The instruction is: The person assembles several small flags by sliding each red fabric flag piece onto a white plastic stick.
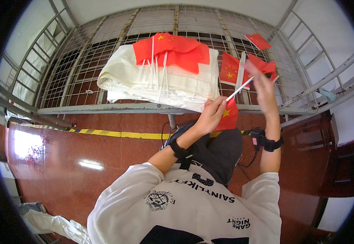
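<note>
A small red flag [228,116] with yellow stars hangs below my left hand [213,114], whose fingers are closed on it near its white stick [240,88]. The stick slants up and to the right. Close to its upper end is my right hand [264,86], blurred by motion, with its fingers stretched out. Whether they touch the stick's tip, I cannot tell. Just beyond my hands, more small red flags [229,69] and a bundle of white sticks [241,73] lie on the metal mesh.
A folded white cloth stack [122,71] rests on the wire-mesh bed frame [89,53], topped by a pile of red flags [181,51] with several white sticks. Another red flag [258,41] lies farther right. Barred metal rails [323,57] rise at both ends. Yellow-and-black tape [132,134] crosses the floor.
</note>
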Tool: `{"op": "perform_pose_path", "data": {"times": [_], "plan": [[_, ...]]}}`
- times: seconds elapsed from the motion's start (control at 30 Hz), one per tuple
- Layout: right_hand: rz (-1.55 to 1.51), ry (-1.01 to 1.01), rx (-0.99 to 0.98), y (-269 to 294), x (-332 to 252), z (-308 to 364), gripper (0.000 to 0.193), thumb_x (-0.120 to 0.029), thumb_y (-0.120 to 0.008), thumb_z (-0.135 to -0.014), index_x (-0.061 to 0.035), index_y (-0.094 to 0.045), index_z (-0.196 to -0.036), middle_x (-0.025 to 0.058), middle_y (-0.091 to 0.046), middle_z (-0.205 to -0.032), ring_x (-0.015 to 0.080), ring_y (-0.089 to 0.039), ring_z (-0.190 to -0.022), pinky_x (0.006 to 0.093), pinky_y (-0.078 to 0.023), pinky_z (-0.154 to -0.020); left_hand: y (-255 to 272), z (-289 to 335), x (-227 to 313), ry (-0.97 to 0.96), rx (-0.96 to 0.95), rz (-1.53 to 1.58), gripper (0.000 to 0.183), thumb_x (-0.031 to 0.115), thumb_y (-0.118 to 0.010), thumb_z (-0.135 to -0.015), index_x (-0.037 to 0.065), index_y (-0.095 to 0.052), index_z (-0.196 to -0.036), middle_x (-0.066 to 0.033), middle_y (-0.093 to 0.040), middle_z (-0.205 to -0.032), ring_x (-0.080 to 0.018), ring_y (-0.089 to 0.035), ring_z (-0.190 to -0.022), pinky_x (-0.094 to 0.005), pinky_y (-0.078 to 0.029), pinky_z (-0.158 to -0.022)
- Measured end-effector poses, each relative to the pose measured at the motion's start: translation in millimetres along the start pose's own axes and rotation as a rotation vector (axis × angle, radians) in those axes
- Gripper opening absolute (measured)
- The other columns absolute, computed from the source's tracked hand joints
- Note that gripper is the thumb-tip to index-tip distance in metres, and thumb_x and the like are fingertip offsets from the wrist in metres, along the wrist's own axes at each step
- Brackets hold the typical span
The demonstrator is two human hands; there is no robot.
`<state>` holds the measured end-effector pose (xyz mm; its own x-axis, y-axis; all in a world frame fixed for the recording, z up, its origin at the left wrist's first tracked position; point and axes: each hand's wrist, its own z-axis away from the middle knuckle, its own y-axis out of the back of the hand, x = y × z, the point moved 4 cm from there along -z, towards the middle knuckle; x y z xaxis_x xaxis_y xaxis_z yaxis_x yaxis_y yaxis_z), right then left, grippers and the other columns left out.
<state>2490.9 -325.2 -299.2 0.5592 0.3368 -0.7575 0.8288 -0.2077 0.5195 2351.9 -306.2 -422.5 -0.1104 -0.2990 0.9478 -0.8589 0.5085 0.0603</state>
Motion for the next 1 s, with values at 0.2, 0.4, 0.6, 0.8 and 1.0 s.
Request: {"op": "perform_pose_path", "data": {"times": [0.2, 0.4, 0.6, 0.8, 1.0], "plan": [[-0.047, -0.03, -0.331, -67.6, 14.5, 14.1, 0.041, -0.017, -0.041, -0.092, -0.0036, -0.037, -0.13, 0.0157, -0.042, -0.131, 0.0239, -0.041, -0.12, 0.0327, -0.033, -0.098, -4.3, -5.9, -29.4, -0.067, 0.046, 0.229, 0.024, 0.01, -0.031, -0.095, 0.003, -0.036, -0.117, -0.0056, -0.047, -0.095, -0.011, -0.044, -0.086, -0.024, -0.037, -0.076], [0.081, -0.17, -0.22, -52.1, 48.6, 15.3, 0.034, -0.014, -0.057, -0.083, -0.0001, -0.052, -0.114, 0.0149, -0.058, -0.11, 0.0212, -0.056, -0.098, 0.0303, -0.043, -0.084, 6.2, -10.3, -3.2, 0.008, -0.022, 0.446, 0.037, 0.002, -0.035, -0.092, 0.009, -0.019, -0.125, -0.0104, -0.05, -0.104, -0.0106, -0.048, -0.092, -0.0236, -0.04, -0.078], [0.029, -0.18, 0.023, -13.6, 36.5, -25.2, 0.023, -0.012, -0.06, -0.081, 0.0026, -0.058, -0.099, 0.0096, -0.062, -0.082, 0.0092, -0.055, -0.074, 0.0239, -0.044, -0.067, 24.9, -11.8, -7.9, 0.061, -0.192, 0.236, 0.029, 0.007, -0.037, -0.093, 0.008, -0.031, -0.122, -0.0069, -0.054, -0.087, -0.0093, -0.053, -0.079, -0.0216, -0.044, -0.064], [0.406, 0.12, 0.34, 36.6, 49.4, -78.7, 0.03, -0.018, -0.058, -0.082, -0.0037, -0.056, -0.108, 0.0104, -0.059, -0.088, 0.0208, -0.056, -0.075, 0.0308, -0.045, -0.071, 107.3, -64.7, 42.7, 0.101, 0.196, -0.124, 0.052, -0.008, -0.041, -0.077, 0.007, -0.03, -0.125, -0.0136, -0.055, -0.079, -0.0183, -0.055, -0.068, -0.0296, -0.045, -0.06], [0.411, -0.139, 0.196, 40.3, 167.1, -91.0, 0.03, -0.02, -0.059, -0.078, -0.0005, -0.058, -0.101, 0.0175, -0.061, -0.096, 0.0274, -0.06, -0.087, 0.0339, -0.046, -0.075, 245.5, -143.9, -36.9, 0.094, 0.415, -0.461, 0.05, -0.004, -0.041, -0.074, 0.002, -0.04, -0.123, -0.0145, -0.058, -0.095, -0.0169, -0.056, -0.086, -0.0272, -0.044, -0.072]]}}
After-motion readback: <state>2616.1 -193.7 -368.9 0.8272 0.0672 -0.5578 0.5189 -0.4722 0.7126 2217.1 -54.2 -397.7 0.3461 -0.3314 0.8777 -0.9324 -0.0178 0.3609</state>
